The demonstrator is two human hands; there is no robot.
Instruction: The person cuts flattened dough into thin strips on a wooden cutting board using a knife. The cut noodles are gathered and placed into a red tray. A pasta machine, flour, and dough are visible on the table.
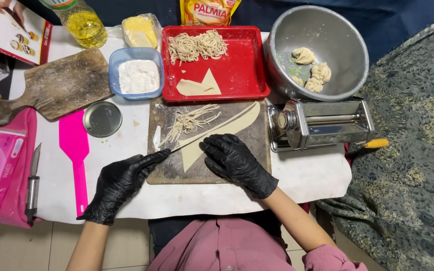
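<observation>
Left hand [121, 183] gripped a knife [212, 132] laid across the dough [222, 134]. Right hand [232, 158] lay open, pressing the dough on the board [161, 168].

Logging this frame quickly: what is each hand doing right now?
Left hand: closed on the knife handle.
Right hand: open, pressing flat on the dough sheet.
</observation>
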